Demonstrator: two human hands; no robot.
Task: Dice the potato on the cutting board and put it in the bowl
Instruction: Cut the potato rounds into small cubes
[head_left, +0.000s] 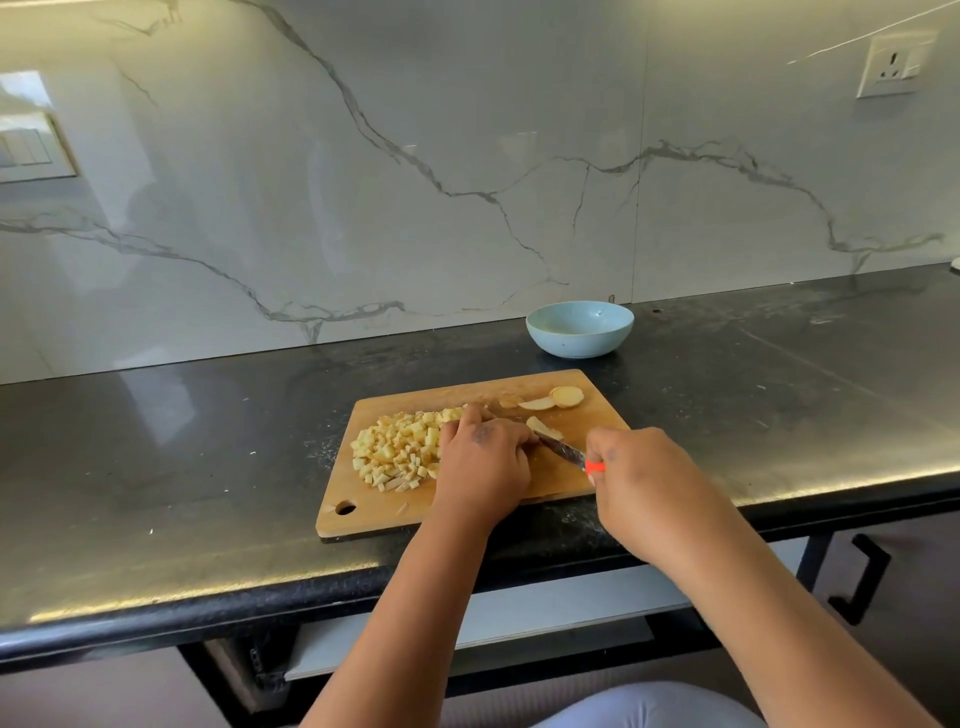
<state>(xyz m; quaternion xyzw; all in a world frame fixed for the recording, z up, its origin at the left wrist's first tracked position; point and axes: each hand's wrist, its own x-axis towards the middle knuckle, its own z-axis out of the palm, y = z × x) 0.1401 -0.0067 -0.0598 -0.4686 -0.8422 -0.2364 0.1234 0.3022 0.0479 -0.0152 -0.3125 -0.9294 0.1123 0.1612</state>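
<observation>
A wooden cutting board is laid flat on the counter. A heap of small pale-yellow potato cubes is piled on its left half. A few uncut potato slices are seen near its far right corner. A light blue bowl is set upright just beyond the board.

Wall socket, black countertop

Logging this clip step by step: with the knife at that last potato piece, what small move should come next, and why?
Probably press the knife down through the potato piece that the left hand steadies. The right hand grips the handle, slices remain uncut on the cutting board, and the blue bowl appears empty.
</observation>
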